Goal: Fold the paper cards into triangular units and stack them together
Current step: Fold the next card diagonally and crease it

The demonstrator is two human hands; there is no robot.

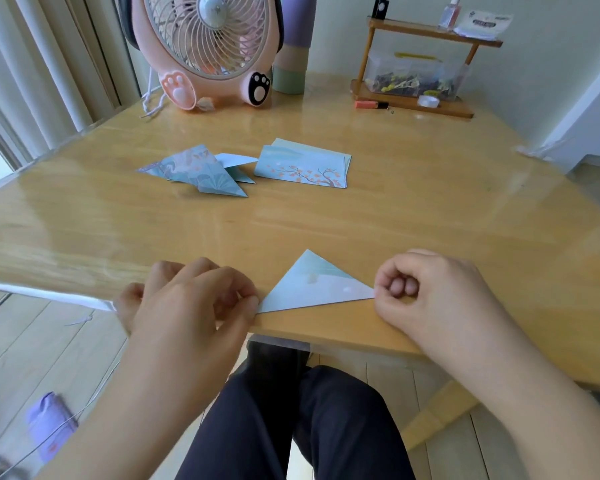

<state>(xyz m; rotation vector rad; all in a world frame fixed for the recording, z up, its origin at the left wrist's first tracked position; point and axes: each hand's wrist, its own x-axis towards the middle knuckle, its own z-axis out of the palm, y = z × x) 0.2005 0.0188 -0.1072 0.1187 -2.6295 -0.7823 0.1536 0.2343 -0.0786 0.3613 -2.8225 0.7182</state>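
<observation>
At the near edge of the glossy wooden table (326, 223), a pale blue folded paper triangle (312, 289) lies flat, its left tip pinched by the curled left hand (191, 299) and its right tip by the curled right hand (430, 292), fingertips partly hidden. Farther toward the middle lie blue patterned folded triangles (201, 171), overlapping so their count is unclear, beside a stack of blue blossom-printed cards (303, 168). A pink fan (208, 46), cut off above, stands at the far edge.

I sit at a glossy wooden table (413, 209) on a pale plank floor (32, 341). Curtains (49, 71) hang left, daylight behind. Pale wall (551, 64) ahead, small wooden shelf (430, 29) against it.
</observation>
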